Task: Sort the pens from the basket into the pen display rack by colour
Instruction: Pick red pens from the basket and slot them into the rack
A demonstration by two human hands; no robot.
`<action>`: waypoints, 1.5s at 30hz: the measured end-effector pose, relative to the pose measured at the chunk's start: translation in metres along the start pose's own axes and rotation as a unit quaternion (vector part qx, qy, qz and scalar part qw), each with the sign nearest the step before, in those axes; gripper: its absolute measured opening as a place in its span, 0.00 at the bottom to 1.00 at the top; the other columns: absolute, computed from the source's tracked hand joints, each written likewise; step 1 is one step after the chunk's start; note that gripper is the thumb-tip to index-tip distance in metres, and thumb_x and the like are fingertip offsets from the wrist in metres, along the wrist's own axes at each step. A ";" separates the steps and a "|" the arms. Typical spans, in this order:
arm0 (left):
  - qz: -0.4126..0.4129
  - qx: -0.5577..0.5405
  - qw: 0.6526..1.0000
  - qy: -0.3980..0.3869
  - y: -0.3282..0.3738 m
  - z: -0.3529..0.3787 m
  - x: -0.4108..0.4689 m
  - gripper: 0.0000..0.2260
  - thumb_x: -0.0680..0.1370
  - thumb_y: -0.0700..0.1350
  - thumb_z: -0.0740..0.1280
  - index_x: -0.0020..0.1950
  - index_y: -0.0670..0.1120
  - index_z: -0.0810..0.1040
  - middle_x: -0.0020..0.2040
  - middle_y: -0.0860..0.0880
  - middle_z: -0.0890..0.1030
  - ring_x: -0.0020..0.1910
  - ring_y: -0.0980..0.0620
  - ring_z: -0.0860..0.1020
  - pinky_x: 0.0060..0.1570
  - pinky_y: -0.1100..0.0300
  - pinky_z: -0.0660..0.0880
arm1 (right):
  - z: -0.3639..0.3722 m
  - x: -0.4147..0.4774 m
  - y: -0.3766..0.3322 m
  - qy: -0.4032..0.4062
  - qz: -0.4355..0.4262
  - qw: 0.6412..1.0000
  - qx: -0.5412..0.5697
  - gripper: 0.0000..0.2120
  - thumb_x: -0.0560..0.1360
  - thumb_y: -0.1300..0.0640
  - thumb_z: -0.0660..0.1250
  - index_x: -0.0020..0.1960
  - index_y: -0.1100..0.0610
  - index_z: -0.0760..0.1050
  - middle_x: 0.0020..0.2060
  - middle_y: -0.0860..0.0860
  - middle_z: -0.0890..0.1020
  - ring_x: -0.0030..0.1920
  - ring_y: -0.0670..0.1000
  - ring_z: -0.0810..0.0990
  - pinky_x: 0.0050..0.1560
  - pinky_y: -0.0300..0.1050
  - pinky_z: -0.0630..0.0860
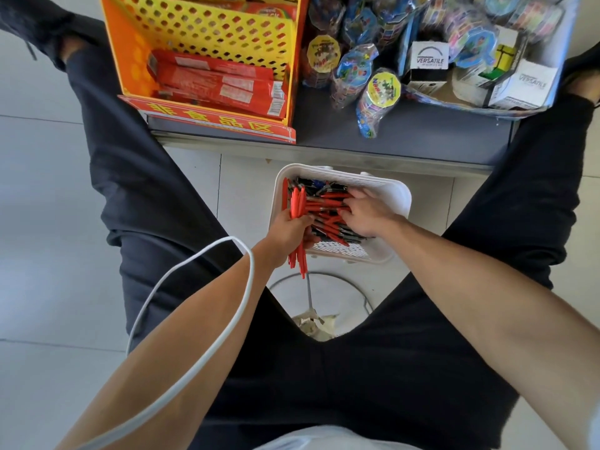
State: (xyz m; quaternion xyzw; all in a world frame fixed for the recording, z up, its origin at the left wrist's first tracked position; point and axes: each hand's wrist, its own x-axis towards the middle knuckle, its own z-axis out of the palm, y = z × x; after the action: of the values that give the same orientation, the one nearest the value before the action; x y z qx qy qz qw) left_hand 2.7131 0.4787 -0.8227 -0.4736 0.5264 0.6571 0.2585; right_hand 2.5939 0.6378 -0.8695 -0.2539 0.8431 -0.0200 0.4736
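Observation:
A white basket (pixel 394 196) sits on the floor between my legs, holding a heap of red, black and blue pens (pixel 328 222). My left hand (pixel 289 232) grips a bundle of red pens (pixel 298 206) upright at the basket's left edge; their ends stick out above and below the fist. My right hand (pixel 365 212) reaches into the heap, its curled fingers on red pens there; whether it holds one I cannot tell. An orange and yellow perforated rack (pixel 207 30) with red packets stands on the shelf ahead.
A grey shelf (pixel 406 131) carries the rack, bagged toys (pixel 373 92) and white boxes (pixel 431 60). A white cable (pixel 201 352) loops over my left forearm. My dark-trousered legs flank the basket. A wire stool ring (pixel 324 280) shows below the basket on the tiled floor.

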 end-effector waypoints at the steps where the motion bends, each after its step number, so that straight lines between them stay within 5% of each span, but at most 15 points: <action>1: -0.001 -0.003 1.000 0.003 0.000 0.000 0.000 0.05 0.82 0.37 0.63 0.46 0.41 0.73 0.35 0.45 0.73 0.31 0.50 0.77 0.43 0.51 0.81 | 0.001 0.004 0.000 -0.012 0.004 1.000 -0.008 0.25 0.84 0.46 0.54 0.76 0.57 0.69 0.80 0.52 0.59 0.80 0.56 0.53 0.79 0.52 0.55; 5: -0.004 -0.009 1.000 0.013 0.000 -0.002 -0.001 0.07 0.81 0.37 0.63 0.43 0.42 0.73 0.34 0.46 0.73 0.30 0.50 0.78 0.40 0.53 0.80 | 0.004 0.012 -0.007 -0.046 0.039 0.998 0.013 0.27 0.81 0.42 0.57 0.76 0.54 0.67 0.79 0.51 0.57 0.79 0.57 0.55 0.78 0.54 0.55; 10: -0.010 -0.019 0.999 0.025 0.001 -0.002 -0.001 0.07 0.81 0.37 0.63 0.42 0.43 0.72 0.33 0.46 0.72 0.31 0.48 0.77 0.39 0.53 0.79 | 0.003 0.009 -0.009 -0.039 0.027 0.998 0.031 0.25 0.77 0.38 0.62 0.62 0.55 0.79 0.72 0.49 0.63 0.67 0.58 0.68 0.71 0.51 0.64; 14: -0.008 -0.014 0.999 0.029 0.003 0.000 -0.004 0.08 0.81 0.36 0.63 0.41 0.43 0.72 0.33 0.46 0.72 0.32 0.48 0.75 0.37 0.54 0.79 | 0.008 -0.009 -0.004 0.007 -0.014 0.997 0.078 0.18 0.79 0.46 0.66 0.64 0.56 0.80 0.70 0.51 0.65 0.69 0.57 0.65 0.72 0.49 0.59; 17: -0.003 0.005 1.000 0.026 0.003 0.001 -0.008 0.07 0.80 0.37 0.64 0.43 0.43 0.72 0.32 0.47 0.71 0.29 0.51 0.72 0.33 0.58 0.74 | 0.008 -0.025 0.002 0.099 -0.049 0.982 0.155 0.13 0.80 0.57 0.67 0.62 0.58 0.83 0.66 0.53 0.74 0.66 0.57 0.72 0.69 0.47 0.66; 20: 0.000 0.020 1.000 0.024 0.004 0.001 -0.011 0.08 0.80 0.39 0.66 0.42 0.44 0.71 0.30 0.48 0.70 0.25 0.54 0.68 0.28 0.60 0.69 | 0.002 -0.043 0.003 0.170 -0.049 0.957 0.231 0.09 0.79 0.63 0.68 0.57 0.61 0.85 0.60 0.54 0.80 0.59 0.51 0.77 0.60 0.36 0.68; 24: 0.027 0.017 0.999 0.028 0.006 0.004 -0.015 0.10 0.78 0.43 0.72 0.39 0.46 0.73 0.28 0.50 0.71 0.23 0.55 0.68 0.27 0.61 0.69 | -0.002 -0.065 -0.008 0.173 -0.045 0.926 0.331 0.08 0.76 0.64 0.72 0.53 0.57 0.86 0.53 0.48 0.83 0.51 0.45 0.80 0.54 0.31 0.74; 30: 0.056 -0.001 0.998 0.025 0.005 0.008 -0.025 0.11 0.76 0.49 0.75 0.38 0.46 0.77 0.26 0.51 0.71 0.24 0.54 0.68 0.28 0.60 0.69 | 0.009 -0.082 -0.028 0.080 -0.045 0.898 0.430 0.12 0.69 0.66 0.78 0.42 0.50 0.80 0.41 0.49 0.86 0.46 0.50 0.86 0.56 0.52 0.83; 36: 0.028 0.011 0.997 0.077 -0.001 0.004 -0.021 0.08 0.77 0.47 0.71 0.40 0.45 0.79 0.31 0.47 0.77 0.30 0.50 0.74 0.31 0.59 0.74 | 0.010 -0.080 -0.045 0.008 -0.059 0.878 0.475 0.11 0.70 0.61 0.79 0.48 0.54 0.79 0.43 0.51 0.88 0.48 0.51 0.87 0.58 0.52 0.82; 39: 0.013 -0.017 0.997 0.074 -0.001 -0.001 -0.020 0.06 0.78 0.42 0.68 0.46 0.40 0.80 0.35 0.43 0.81 0.34 0.46 0.80 0.32 0.58 0.79 | 0.009 -0.071 -0.054 0.050 -0.017 0.880 0.472 0.02 0.78 0.55 0.70 0.50 0.50 0.80 0.44 0.48 0.87 0.48 0.49 0.86 0.58 0.51 0.82; 42: 0.002 -0.046 0.997 0.064 0.001 -0.009 -0.017 0.07 0.79 0.41 0.66 0.49 0.37 0.80 0.37 0.40 0.83 0.36 0.43 0.83 0.40 0.52 0.84 | 0.008 -0.053 -0.059 0.117 0.036 0.894 0.431 0.08 0.79 0.59 0.64 0.51 0.47 0.78 0.45 0.47 0.85 0.47 0.49 0.85 0.56 0.51 0.82; 45: -0.005 -0.069 0.995 0.073 0.000 -0.015 -0.014 0.06 0.78 0.40 0.66 0.44 0.37 0.77 0.31 0.43 0.78 0.28 0.47 0.79 0.33 0.55 0.80 | 0.006 -0.029 -0.069 0.118 0.052 0.890 0.437 0.12 0.78 0.61 0.63 0.53 0.45 0.78 0.48 0.46 0.85 0.49 0.50 0.84 0.57 0.50 0.81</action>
State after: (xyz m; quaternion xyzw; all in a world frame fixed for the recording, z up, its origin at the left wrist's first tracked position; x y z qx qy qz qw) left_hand 2.7241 0.4667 -0.8096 -0.5394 0.4949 0.6543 0.1899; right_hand 2.6396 0.5916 -0.8313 0.0274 0.8109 -0.3915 0.4340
